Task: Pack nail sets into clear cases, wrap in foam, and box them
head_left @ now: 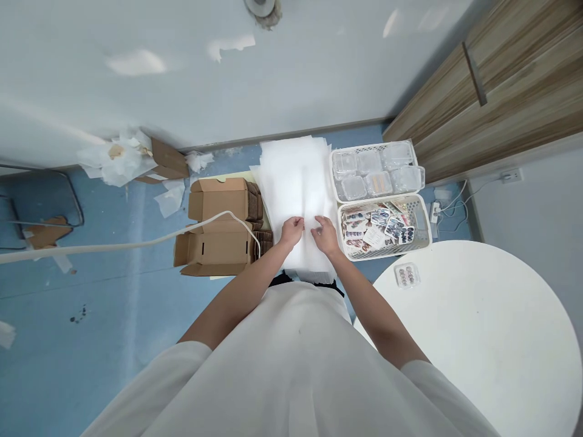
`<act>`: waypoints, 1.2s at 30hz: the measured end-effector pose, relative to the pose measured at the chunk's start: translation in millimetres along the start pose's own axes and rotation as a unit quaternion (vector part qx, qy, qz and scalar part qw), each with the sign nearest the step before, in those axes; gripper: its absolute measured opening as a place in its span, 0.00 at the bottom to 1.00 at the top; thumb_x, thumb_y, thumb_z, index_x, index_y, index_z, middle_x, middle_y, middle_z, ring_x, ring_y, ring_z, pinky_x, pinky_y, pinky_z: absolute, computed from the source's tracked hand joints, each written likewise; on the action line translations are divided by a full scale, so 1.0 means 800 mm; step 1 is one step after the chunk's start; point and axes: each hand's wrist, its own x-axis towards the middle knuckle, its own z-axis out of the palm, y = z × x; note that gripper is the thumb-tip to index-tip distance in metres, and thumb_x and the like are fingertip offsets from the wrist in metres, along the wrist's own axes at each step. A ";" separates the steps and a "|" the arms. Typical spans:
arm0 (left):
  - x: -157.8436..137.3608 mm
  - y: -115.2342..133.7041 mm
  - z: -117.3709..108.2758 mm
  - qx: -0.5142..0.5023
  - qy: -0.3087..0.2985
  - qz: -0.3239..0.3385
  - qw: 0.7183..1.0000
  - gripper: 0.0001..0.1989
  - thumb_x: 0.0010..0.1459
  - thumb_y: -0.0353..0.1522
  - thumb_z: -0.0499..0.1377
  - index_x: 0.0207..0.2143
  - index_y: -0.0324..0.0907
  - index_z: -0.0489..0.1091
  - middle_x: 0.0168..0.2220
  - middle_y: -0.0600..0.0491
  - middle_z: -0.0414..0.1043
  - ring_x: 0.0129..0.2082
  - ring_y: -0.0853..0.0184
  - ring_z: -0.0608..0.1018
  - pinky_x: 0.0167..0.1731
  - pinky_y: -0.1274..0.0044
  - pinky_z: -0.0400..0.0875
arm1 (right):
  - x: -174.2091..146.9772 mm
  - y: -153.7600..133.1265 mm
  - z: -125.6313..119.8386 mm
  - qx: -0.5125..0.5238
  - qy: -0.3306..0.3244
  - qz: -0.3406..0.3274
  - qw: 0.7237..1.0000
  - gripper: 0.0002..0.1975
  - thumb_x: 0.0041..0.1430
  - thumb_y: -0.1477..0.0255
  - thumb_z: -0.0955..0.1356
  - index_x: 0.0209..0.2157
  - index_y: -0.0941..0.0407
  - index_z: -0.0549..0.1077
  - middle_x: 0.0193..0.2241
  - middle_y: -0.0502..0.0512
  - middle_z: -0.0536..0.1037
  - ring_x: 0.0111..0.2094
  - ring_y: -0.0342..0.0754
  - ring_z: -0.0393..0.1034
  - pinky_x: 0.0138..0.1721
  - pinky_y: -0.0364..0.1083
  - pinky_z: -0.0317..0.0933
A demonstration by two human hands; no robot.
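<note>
The left grip [291, 230], at the middle of the frame, has its thumb and fingers drawn together over the stack of white sheets [296, 176]; whether it pinches the top sheet I cannot tell. Just beside it, the right grip [325, 235] is loosely parted, thumb and forefinger apart, above the stack's right edge. The sheets run from the centre of the frame up to the upper middle, with uneven edges.

Right of the stack are two white baskets: the upper basket [364, 148] holds clear plastic boxes [379, 181], the lower basket [421, 217] a jumble of printed cards [376, 235]. Left of centre, flattened brown cartons [223, 203] lie in piles, a pale cable [150, 243] crossing in front of them. At lower right, a round white counter [492, 315] carries one small clear pack [407, 275]. A wooden cabinet [496, 91] fills the upper right; blue floor [100, 315] shows at lower left.
</note>
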 end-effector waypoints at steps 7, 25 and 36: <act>-0.018 0.018 -0.024 0.011 -0.004 0.033 0.999 0.15 0.52 0.34 0.58 0.42 0.38 0.69 0.49 0.44 0.69 0.47 0.62 0.72 0.47 0.72 0.64 | -0.003 -0.023 -0.012 -0.101 -0.016 -0.096 0.990 0.25 0.55 0.73 0.61 0.55 0.60 0.60 0.57 0.64 0.60 0.47 0.52 0.68 0.53 0.53 0.59; -0.086 0.008 -0.008 0.139 -0.112 0.058 0.982 0.37 0.54 0.43 0.55 0.61 0.40 0.43 0.64 0.42 0.40 0.62 0.58 0.52 0.58 0.70 0.52 | -0.164 -0.026 -0.090 -0.159 0.210 -0.081 0.961 0.20 0.59 0.73 0.57 0.53 0.55 0.64 0.51 0.60 0.68 0.53 0.52 0.62 0.52 0.53 0.60; -0.147 -0.014 0.079 0.136 -0.319 0.143 0.927 0.32 0.47 0.29 0.59 0.57 0.40 0.56 0.37 0.49 0.72 0.34 0.67 0.75 0.38 0.74 0.68 | -0.323 0.044 -0.094 -0.016 0.398 0.131 0.908 0.22 0.59 0.68 0.58 0.55 0.53 0.59 0.49 0.61 0.66 0.31 0.45 0.69 0.40 0.52 0.66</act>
